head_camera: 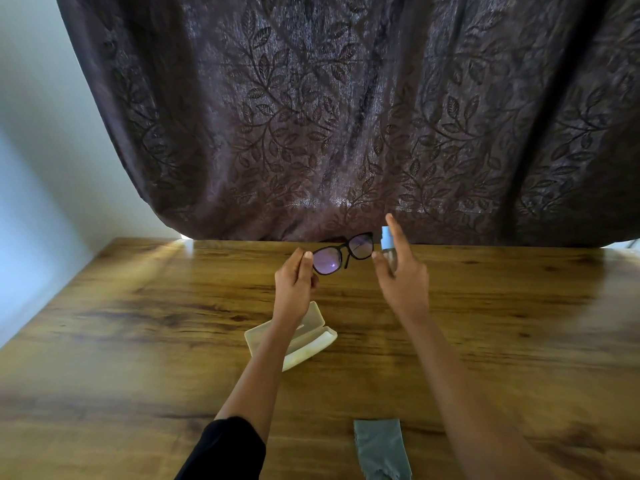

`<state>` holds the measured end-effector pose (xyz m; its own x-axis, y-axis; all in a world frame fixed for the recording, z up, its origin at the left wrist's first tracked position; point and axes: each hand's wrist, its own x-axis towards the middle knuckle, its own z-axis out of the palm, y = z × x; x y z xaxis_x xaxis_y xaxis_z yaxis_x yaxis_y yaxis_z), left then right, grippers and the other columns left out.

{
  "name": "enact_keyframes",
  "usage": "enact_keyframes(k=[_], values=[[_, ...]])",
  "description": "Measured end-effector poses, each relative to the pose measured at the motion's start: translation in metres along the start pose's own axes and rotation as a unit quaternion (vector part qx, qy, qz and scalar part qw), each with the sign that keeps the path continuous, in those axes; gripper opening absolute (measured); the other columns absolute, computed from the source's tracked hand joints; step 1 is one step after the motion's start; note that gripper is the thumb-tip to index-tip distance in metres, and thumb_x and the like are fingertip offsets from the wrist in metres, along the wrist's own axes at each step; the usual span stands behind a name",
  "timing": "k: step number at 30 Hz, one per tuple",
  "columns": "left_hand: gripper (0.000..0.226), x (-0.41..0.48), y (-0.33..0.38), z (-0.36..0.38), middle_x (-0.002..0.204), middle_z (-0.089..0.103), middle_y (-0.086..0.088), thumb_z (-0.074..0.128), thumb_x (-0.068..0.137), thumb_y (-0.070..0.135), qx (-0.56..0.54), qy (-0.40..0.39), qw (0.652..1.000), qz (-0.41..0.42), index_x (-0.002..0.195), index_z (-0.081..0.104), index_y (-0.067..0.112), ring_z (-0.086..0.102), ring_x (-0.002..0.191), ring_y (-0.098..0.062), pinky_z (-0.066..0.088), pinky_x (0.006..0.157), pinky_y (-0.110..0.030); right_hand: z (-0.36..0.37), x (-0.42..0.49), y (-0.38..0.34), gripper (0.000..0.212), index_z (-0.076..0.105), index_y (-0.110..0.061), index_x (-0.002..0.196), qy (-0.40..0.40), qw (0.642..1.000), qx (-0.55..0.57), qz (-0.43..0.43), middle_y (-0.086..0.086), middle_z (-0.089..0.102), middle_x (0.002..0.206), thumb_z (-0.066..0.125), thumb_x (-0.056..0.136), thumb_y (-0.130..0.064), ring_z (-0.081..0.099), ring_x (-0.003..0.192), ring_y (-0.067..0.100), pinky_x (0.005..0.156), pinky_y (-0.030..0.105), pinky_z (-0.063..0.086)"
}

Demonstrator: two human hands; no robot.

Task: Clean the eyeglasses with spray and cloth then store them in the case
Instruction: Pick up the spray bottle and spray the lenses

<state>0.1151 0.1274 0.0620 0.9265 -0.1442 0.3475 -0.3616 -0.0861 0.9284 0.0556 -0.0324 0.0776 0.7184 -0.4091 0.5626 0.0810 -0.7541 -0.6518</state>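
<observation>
— Where were the glasses at that point?

— Up in the air over the far half of the desk (138,341), in front of the curtain (311,116). My left hand (294,285) had the glasses (343,252) pinched by the end of the frame nearest it, thumb and fingers closed on that one spot. Nothing else held them.

— And your right hand?

— My right hand (401,275) was wrapped around the spray bottle (387,242), just beside the other end of the frame. My first finger stuck up above the nozzle, not pressing on it.

— So what worried you?

— Mostly aim. The bottle sat very near the lens, and I couldn't tell which way the nozzle faced. Had it pointed off, I'd have wet the curtain or the wood instead. So close, a hard squirt could also have run down in drops.

— And the hold itself?

— A one-corner pinch is weak. I judged that a bump from the bottle might twist the frame out of my fingers, and it would have dropped onto the desk.

— The rest?

— The open case (301,344) lay on the desk under my left forearm, toward the middle. The cloth (381,445) lay at the near edge, well apart from both hands. A loose elbow could have dragged the case.
</observation>
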Motion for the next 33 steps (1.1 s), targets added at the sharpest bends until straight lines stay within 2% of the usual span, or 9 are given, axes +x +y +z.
enact_keyframes(k=[3, 6, 10, 15, 17, 21, 26, 33], values=[[0.037, -0.001, 0.002, -0.001, 0.053, 0.044, 0.0, 0.039, 0.098, 0.015, -0.004, 0.003, 1.0, 0.005, 0.061, 0.04, 0.021, 0.045, 0.049, -0.013, 0.037, 0.047, -0.025, -0.004, 0.001, 0.005, 0.068, 0.028, -0.025, 0.141, -0.003, 1.0, 0.012, 0.027, -0.004, 0.05, 0.053, 0.062, 0.084, -0.009, 0.043, 0.044, 0.002, 0.048, 0.012, 0.037], [0.038, -0.002, 0.003, 0.0, 0.048, 0.045, 0.01, 0.039, 0.099, 0.016, -0.014, 0.003, 1.0, -0.004, 0.061, 0.04, 0.023, 0.044, 0.05, -0.015, 0.036, 0.048, -0.026, -0.001, 0.001, 0.006, 0.068, 0.032, -0.027, 0.139, -0.02, 0.999, 0.008, 0.03, -0.001, 0.055, 0.058, 0.064, 0.083, -0.008, 0.049, 0.047, 0.006, 0.049, 0.017, 0.044], [0.037, -0.002, 0.003, 0.0, 0.045, 0.047, 0.012, 0.038, 0.099, 0.017, -0.029, -0.003, 1.0, -0.01, 0.062, 0.04, 0.019, 0.043, 0.053, -0.022, 0.035, 0.049, -0.028, 0.002, -0.001, 0.003, 0.059, 0.04, -0.024, 0.132, -0.05, 0.999, -0.004, 0.016, 0.003, 0.058, 0.062, 0.062, 0.081, -0.004, 0.051, 0.049, 0.01, 0.049, 0.026, 0.048], [0.035, -0.005, 0.004, -0.002, 0.052, 0.045, 0.003, 0.037, 0.1, 0.018, -0.031, 0.004, 0.999, -0.02, 0.064, 0.039, 0.014, 0.043, 0.054, -0.022, 0.035, 0.047, -0.022, 0.004, -0.001, 0.001, 0.054, 0.044, -0.021, 0.127, -0.069, 0.997, -0.024, 0.019, 0.0, 0.057, 0.064, 0.059, 0.079, -0.002, 0.048, 0.05, 0.005, 0.047, 0.014, 0.034], [0.035, -0.005, 0.003, -0.002, 0.053, 0.044, -0.001, 0.037, 0.1, 0.017, -0.031, 0.002, 0.999, -0.022, 0.065, 0.039, 0.013, 0.042, 0.053, -0.021, 0.035, 0.047, -0.022, 0.005, -0.001, 0.001, 0.054, 0.044, -0.022, 0.128, -0.068, 0.997, -0.026, 0.024, 0.0, 0.058, 0.066, 0.06, 0.08, -0.002, 0.05, 0.052, 0.006, 0.048, 0.013, 0.035], [0.035, -0.005, 0.0, -0.003, 0.056, 0.044, -0.007, 0.036, 0.1, 0.018, -0.03, -0.008, 0.999, -0.025, 0.066, 0.038, 0.011, 0.043, 0.051, -0.017, 0.035, 0.047, -0.023, 0.005, 0.0, 0.001, 0.059, 0.042, -0.023, 0.131, -0.049, 0.998, -0.013, 0.039, 0.004, 0.061, 0.069, 0.061, 0.079, 0.0, 0.056, 0.056, 0.013, 0.053, 0.027, 0.051], [0.033, -0.004, -0.001, -0.003, 0.06, 0.042, -0.012, 0.036, 0.1, 0.018, -0.036, -0.008, 0.999, -0.026, 0.068, 0.039, 0.009, 0.044, 0.049, -0.013, 0.035, 0.046, -0.022, 0.005, -0.001, -0.001, 0.054, 0.045, -0.022, 0.126, -0.056, 0.997, -0.053, 0.02, -0.002, 0.056, 0.066, 0.061, 0.079, -0.001, 0.053, 0.055, 0.012, 0.05, 0.025, 0.045], [0.031, -0.005, -0.002, -0.003, 0.061, 0.043, -0.012, 0.036, 0.1, 0.018, -0.043, -0.012, 0.999, -0.03, 0.07, 0.042, 0.009, 0.044, 0.048, -0.01, 0.035, 0.046, -0.021, 0.007, 0.001, 0.0, 0.059, 0.043, -0.026, 0.129, -0.05, 0.998, -0.044, 0.018, 0.004, 0.062, 0.072, 0.062, 0.078, -0.003, 0.059, 0.06, 0.017, 0.056, 0.035, 0.054]])
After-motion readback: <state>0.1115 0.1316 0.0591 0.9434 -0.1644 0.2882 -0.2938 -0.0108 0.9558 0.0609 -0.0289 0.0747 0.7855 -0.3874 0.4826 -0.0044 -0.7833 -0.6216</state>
